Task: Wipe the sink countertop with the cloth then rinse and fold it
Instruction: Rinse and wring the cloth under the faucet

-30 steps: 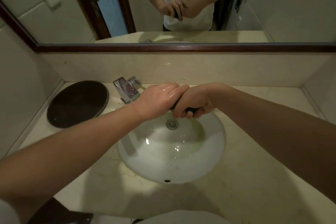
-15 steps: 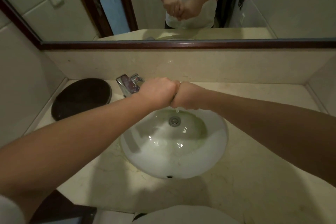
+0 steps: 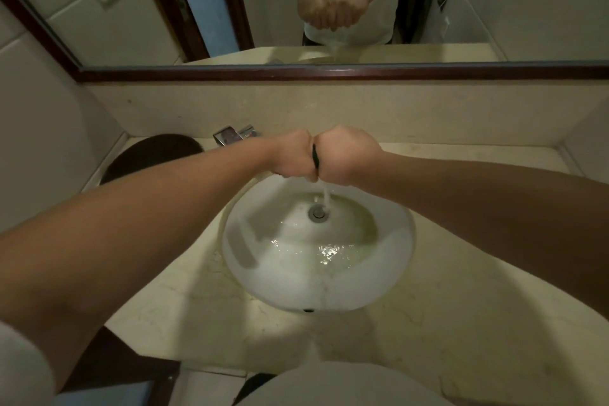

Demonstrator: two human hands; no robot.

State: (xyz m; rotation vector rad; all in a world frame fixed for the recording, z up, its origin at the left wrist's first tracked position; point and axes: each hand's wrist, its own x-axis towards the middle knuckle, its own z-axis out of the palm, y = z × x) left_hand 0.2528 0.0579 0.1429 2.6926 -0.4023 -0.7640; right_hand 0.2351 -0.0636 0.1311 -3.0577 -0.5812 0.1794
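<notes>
cloth: small dark wet cloth [image 3: 315, 157], nearly all swallowed up between the two fists; only a thin dark sliver shows in the crack where the knuckles meet

left hand: left hand [image 3: 291, 155] balled into a tight fist on its end of the cloth

right hand: right hand [image 3: 346, 155] same deal, fisted on the other end, the two pressed knuckle to knuckle

where it all sits: over the back half of the round white ceramic sink basin [image 3: 270, 287], toward the back edge of the pale marble tabletop [image 3: 445, 339], just beside the square chrome faucet [image 3: 230, 136]

water: thin stream [image 3: 325, 196] running out from under the fists and landing right by the metal drain [image 3: 318, 213], so I'd say this is the wring-out after the rinse

how it'll handle: soft and floppy, no stiffness at all, heavier than it looks while soaked, and probably a bit slick. Not fragile, so it can take a hard squeeze

where to hold: for wringing, both ends like this looks right. For folding I'd guess you want to shake it open and pinch two corners, since a balled-up wet rag clings to itself

other stuff: dark round tray [image 3: 145, 158] at the back left corner of the tabletop, well clear of the drip

mirror: mirror [image 3: 527, 10] above the backsplash shows the same clenched pair from the front

left to do: folding not done yet
</notes>
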